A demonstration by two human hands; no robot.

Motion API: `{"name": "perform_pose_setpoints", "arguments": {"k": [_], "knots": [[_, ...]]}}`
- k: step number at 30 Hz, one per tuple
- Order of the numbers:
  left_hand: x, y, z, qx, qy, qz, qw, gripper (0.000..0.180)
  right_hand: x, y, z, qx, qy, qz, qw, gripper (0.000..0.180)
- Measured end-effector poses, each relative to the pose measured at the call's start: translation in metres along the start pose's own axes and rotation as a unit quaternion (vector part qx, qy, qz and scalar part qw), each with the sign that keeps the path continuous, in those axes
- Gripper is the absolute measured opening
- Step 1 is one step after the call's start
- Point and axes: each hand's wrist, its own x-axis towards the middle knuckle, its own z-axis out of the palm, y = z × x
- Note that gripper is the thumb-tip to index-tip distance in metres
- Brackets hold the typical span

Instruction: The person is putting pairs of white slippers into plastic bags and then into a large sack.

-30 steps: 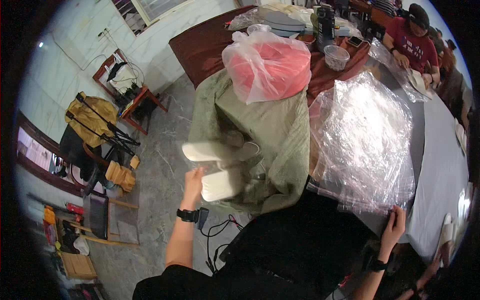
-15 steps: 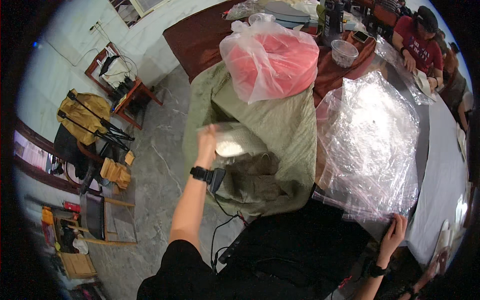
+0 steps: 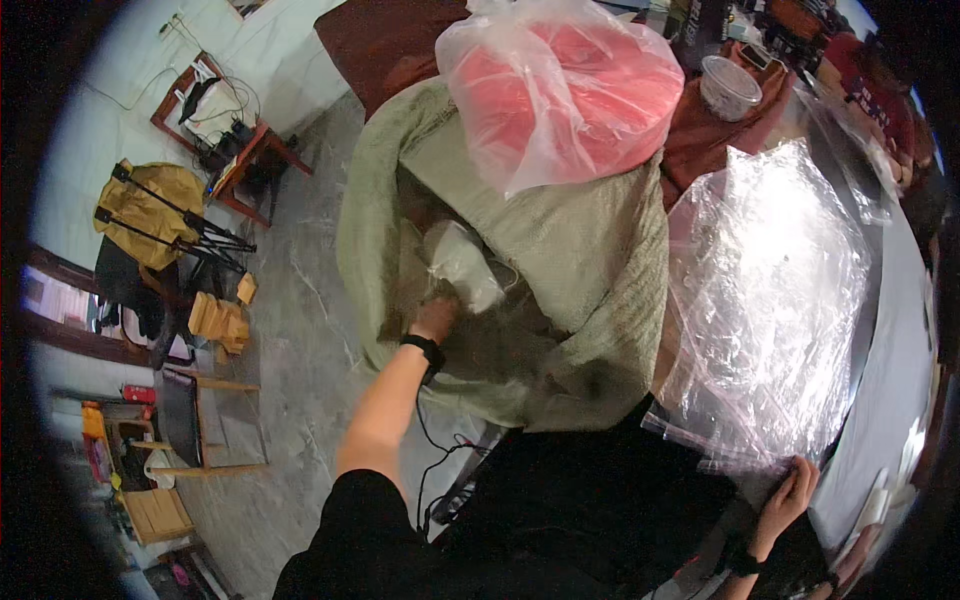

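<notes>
Grey floor beside a green sack whose mouth hides the left hand, grip unreadable, beneath white items.

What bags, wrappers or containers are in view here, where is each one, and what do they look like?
Green sack: centre, open-mouthed, woven; left hand reaches inside.
White packet: inside the sack by that hand, pale and crumpled.
Pink-red bag: on top of the sack, translucent plastic, bulging.
Clear bags: stacked on the table at right, shiny; right hand at their near edge.
Round tub: upper right, pale.
</notes>
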Motion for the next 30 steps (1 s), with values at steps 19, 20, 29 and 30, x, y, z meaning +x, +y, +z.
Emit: {"name": "perform_pose_setpoints", "arguments": {"k": [19, 20, 29, 30], "knots": [[0.148, -0.023, 0.024, -0.387, 0.137, -0.224, 0.884, 0.068, -0.005, 0.013, -0.010, -0.042, -0.027, 0.038, 0.998, 0.024], [0.152, 0.004, 0.030, -0.393, 0.127, -0.228, 0.882, 0.065, -0.006, 0.012, -0.016, -0.061, -0.025, 0.038, 0.997, 0.024], [0.151, 0.066, 0.107, -0.218, -0.003, -0.152, 0.964, 0.059, -0.008, 0.008, -0.021, -0.074, -0.016, 0.039, 0.996, 0.023], [0.135, -0.034, 0.144, -0.217, 0.104, -0.157, 0.958, 0.058, -0.006, 0.006, 0.003, -0.006, -0.033, 0.039, 0.999, 0.023]]}}
